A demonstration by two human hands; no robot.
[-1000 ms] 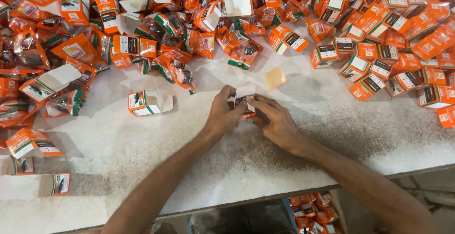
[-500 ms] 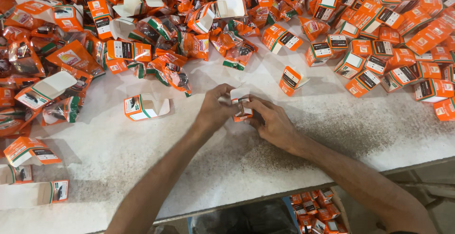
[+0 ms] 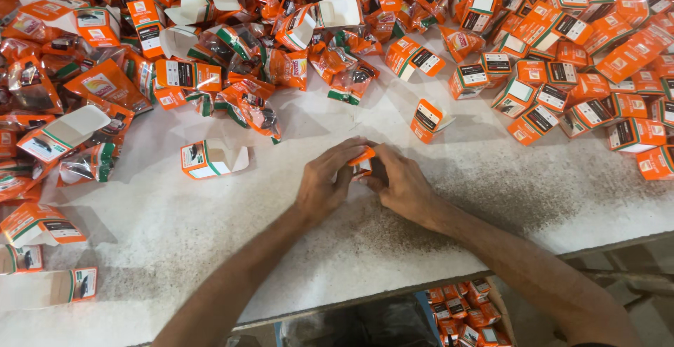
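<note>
Meeting fingertip to fingertip, left hand (image 3: 324, 184) and right hand (image 3: 401, 184) pinch small orange box (image 3: 362, 157).

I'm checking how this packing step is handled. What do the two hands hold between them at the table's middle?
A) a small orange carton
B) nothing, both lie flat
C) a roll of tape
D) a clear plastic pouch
A: the left hand and right hand press together around a small orange carton, just above the white table.
</note>
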